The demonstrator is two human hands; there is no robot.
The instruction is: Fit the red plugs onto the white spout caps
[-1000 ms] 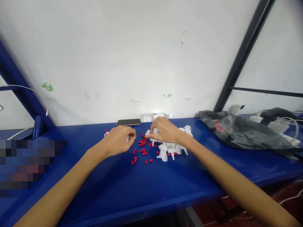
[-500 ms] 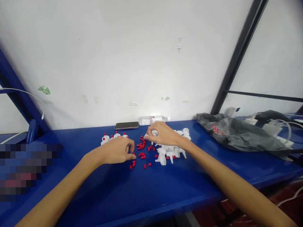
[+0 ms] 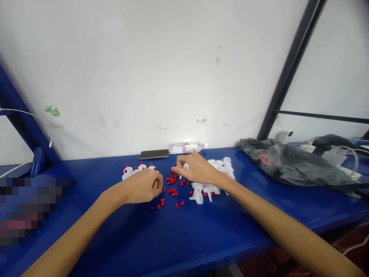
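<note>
My left hand [image 3: 144,185] is closed, thumb and fingertips together, over the left edge of the loose red tip caps [image 3: 173,179]. Whatever it pinches is hidden. My right hand [image 3: 197,169] is closed in a pinch above the caps' far side. White plastic of a nozzle cap [image 3: 186,166] shows between its fingers, partly covered by them. Beside and under that wrist lies a heap of white nozzle caps [image 3: 198,196]. Beyond my left hand, several white nozzle caps with red tips fitted [image 3: 142,166] stand upright in a group.
A phone [image 3: 154,154] and a clear plastic bottle [image 3: 184,147] lie along the wall at the back of the blue table [image 3: 173,238]. A dark plastic bag [image 3: 294,163] with red pieces in clear wrap lies at right, near white cables and a black post [image 3: 288,77].
My left thumb and fingers have closed together from a wider gap. My right hand has shifted slightly left and down, with the white nozzle cap moving along.
</note>
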